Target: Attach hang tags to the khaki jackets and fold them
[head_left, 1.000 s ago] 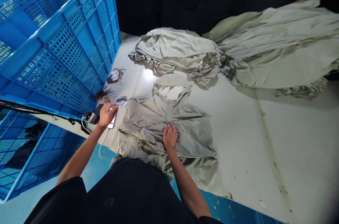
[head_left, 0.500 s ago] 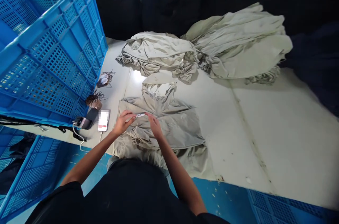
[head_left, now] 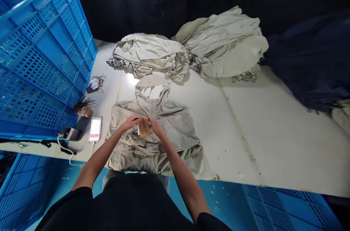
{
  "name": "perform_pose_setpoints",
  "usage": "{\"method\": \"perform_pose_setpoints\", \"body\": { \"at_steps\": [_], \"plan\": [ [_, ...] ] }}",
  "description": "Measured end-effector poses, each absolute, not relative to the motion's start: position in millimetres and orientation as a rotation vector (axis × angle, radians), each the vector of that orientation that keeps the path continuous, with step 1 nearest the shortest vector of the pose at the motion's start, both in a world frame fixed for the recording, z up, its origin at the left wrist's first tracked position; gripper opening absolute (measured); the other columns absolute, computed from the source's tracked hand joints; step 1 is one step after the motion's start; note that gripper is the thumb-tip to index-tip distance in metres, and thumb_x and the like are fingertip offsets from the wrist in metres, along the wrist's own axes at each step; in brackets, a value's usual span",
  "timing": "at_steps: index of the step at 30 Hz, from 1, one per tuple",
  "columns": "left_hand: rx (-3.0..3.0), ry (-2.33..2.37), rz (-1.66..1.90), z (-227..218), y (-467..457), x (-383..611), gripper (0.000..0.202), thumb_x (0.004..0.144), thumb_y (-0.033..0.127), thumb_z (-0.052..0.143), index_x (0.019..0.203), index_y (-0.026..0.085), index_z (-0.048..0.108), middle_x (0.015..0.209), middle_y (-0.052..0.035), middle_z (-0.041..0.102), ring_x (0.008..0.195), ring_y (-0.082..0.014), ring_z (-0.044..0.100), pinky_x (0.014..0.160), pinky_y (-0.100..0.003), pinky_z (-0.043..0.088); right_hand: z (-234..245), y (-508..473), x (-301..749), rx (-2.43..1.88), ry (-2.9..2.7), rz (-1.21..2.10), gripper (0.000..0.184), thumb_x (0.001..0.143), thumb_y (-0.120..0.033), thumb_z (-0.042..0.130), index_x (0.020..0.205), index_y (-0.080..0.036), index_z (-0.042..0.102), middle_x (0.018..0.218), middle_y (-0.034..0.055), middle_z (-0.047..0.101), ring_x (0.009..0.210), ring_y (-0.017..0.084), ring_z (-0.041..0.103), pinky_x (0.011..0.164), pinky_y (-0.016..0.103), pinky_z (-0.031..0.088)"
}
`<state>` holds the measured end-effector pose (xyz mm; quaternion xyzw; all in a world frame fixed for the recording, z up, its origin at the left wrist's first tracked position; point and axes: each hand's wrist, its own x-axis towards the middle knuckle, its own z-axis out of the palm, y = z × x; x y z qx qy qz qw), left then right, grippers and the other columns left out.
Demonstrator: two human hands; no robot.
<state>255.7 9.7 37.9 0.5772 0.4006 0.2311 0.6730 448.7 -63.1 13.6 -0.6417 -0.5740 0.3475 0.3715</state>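
Note:
A brown cardboard hang tag (head_left: 144,128), with a white edge showing at its left side, is held by its upper part between my two hands. My left hand (head_left: 132,121) pinches its upper left corner. At the upper right corner the fingers of my right hand (head_left: 155,126) close on it. Dark marks run down the tag's face. Beneath the hands a beige hooded jacket (head_left: 175,125) lies spread on the white table (head_left: 226,143), its hood pointing away from me. More beige cloth sticks out under its near edge.
Several beige garments (head_left: 226,49) lie heaped at the back. A blue crate (head_left: 46,56) stands at the left, beside bundles of brown strings (head_left: 83,107), a phone (head_left: 95,129) and a cable. Dark clothing (head_left: 308,59) fills the back and right. Another blue crate (head_left: 284,205) sits below the table.
The tag, seen nearly edge-on before, now hangs with its brown face showing. Both hands remain at it over the jacket. The view has shifted to the right.

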Motion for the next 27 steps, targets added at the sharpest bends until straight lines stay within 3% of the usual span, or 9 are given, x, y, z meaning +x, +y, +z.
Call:
{"method": "perform_pose_setpoints", "body": {
  "at_steps": [4, 8, 14, 18, 21, 27],
  "plan": [
    [1.041, 0.987, 0.543, -10.6, -4.9, 268.1, 0.047, 0.065, 0.056, 0.077, 0.084, 0.014, 0.068, 0.079, -0.0034, 0.067, 0.073, -0.0142, 0.059, 0.070, -0.027, 0.048, -20.6, -83.1, 464.1, -1.730, -1.606, 0.822, 0.044, 0.098, -0.041, 0.039, 0.125, -0.017, 0.065, 0.136, 0.0142, 0.060, 0.130, 0.028, 0.051, 0.113, 0.048, 0.036],
    [0.973, 1.054, 0.558, -33.4, -41.1, 258.6, 0.050, 0.065, 0.058, 0.077, 0.087, 0.014, 0.067, 0.079, -0.0017, 0.066, 0.071, -0.0117, 0.057, 0.069, -0.025, 0.045, -34.9, -124.5, 455.8, -1.811, -1.943, 0.602, 0.045, 0.100, -0.033, 0.037, 0.138, -0.021, 0.056, 0.152, 0.0104, 0.044, 0.141, 0.028, 0.038, 0.115, 0.047, 0.033],
    [1.231, 0.939, 0.550, -18.2, -25.2, 260.8, 0.040, 0.075, 0.054, 0.071, 0.085, 0.016, 0.070, 0.075, -0.0005, 0.063, 0.069, -0.0123, 0.055, 0.067, -0.025, 0.044, -17.0, -83.7, 488.9, -1.679, -2.018, 0.555, 0.041, 0.101, -0.035, 0.035, 0.125, -0.020, 0.065, 0.122, 0.0123, 0.067, 0.114, 0.027, 0.060, 0.102, 0.040, 0.044],
    [1.388, 0.818, 0.767, -14.2, 37.2, 293.6, 0.032, 0.074, 0.047, 0.073, 0.081, 0.016, 0.070, 0.074, 0.0003, 0.064, 0.071, -0.0131, 0.055, 0.069, -0.025, 0.044, -19.5, 15.8, 530.9, -1.681, -1.939, 0.232, 0.038, 0.100, -0.034, 0.042, 0.125, -0.015, 0.063, 0.125, 0.0144, 0.064, 0.115, 0.028, 0.058, 0.101, 0.041, 0.042],
    [1.271, 0.745, 0.816, -31.4, 65.7, 314.7, 0.033, 0.070, 0.046, 0.077, 0.081, 0.016, 0.069, 0.078, -0.0005, 0.066, 0.073, -0.0133, 0.058, 0.071, -0.025, 0.046, -39.5, 70.6, 545.5, -1.710, -2.024, 0.165, 0.040, 0.097, -0.039, 0.051, 0.124, -0.012, 0.062, 0.125, 0.0173, 0.063, 0.113, 0.029, 0.057, 0.097, 0.039, 0.043],
    [1.049, 0.727, 1.040, -69.7, 49.8, 310.3, 0.039, 0.068, 0.049, 0.080, 0.084, 0.016, 0.066, 0.080, -0.0005, 0.067, 0.074, -0.0121, 0.060, 0.075, -0.027, 0.047, -75.9, 73.1, 536.2, -1.637, -2.075, -0.038, 0.044, 0.096, -0.047, 0.051, 0.124, -0.015, 0.062, 0.124, 0.0164, 0.061, 0.114, 0.032, 0.053, 0.096, 0.042, 0.039]
  ]
}}
